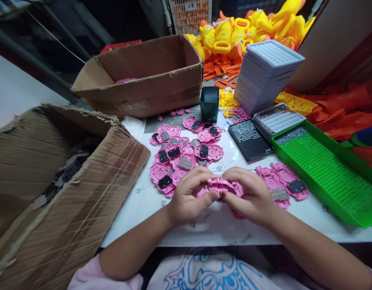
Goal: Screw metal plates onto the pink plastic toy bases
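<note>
Both my hands meet over the white table near its front edge, pinching one pink plastic part [220, 184] between them. My left hand [190, 193] grips its left side with curled fingers. My right hand [249, 194] holds its right side, fingers closed round it. Just behind my hands lies a heap of pink plastic parts [182, 155], many fitted with dark or silver plates. Two more pink parts [284, 183] with plates rest to the right of my right hand.
A torn cardboard box [53, 189] stands at the left, another open cardboard box [143, 76] behind. A green cup [209, 104], a black tray [249, 139], a stack of grey trays [264, 74], a green tray [327, 173] and yellow toys [243, 32] fill the right and back.
</note>
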`<state>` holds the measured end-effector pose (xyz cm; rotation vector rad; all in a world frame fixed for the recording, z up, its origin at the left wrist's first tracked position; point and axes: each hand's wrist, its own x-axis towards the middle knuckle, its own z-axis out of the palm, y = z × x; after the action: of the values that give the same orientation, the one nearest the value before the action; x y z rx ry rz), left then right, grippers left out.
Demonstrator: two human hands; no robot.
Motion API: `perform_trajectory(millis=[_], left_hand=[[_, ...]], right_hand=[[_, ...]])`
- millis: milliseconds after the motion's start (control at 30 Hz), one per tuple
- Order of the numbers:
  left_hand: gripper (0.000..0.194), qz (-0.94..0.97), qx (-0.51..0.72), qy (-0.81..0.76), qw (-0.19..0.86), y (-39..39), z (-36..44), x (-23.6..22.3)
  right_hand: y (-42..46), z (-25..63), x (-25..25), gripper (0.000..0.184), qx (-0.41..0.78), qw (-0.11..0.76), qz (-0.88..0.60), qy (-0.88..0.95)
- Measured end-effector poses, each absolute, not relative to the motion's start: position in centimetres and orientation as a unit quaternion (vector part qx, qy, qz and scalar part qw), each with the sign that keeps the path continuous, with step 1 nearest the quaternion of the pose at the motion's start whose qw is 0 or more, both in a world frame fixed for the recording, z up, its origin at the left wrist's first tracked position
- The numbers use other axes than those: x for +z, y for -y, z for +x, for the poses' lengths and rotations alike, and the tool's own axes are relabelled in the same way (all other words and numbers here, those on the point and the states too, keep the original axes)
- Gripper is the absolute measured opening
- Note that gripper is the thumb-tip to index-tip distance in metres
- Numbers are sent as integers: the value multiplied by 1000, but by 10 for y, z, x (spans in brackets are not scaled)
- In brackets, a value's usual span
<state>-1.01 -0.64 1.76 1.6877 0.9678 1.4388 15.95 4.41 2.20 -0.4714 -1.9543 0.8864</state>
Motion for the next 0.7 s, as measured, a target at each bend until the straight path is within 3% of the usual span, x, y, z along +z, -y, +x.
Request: perform_trajectory(millis=[167,267,500,700], left_hand=[[8,563,578,-409,427,5,-5,21],[6,509,582,-417,478,4,-3,21],[18,485,526,-404,569,4,-8,21],[16,522,513,-425,532,3,-9,23]], right_hand=[[-43,162,16,32,205,517,-191,809],[-43,166,14,36,136,508,-148,838],[-48,168,20,35,178,481,-178,840],[-49,168,22,31,195,458,-197,845]])
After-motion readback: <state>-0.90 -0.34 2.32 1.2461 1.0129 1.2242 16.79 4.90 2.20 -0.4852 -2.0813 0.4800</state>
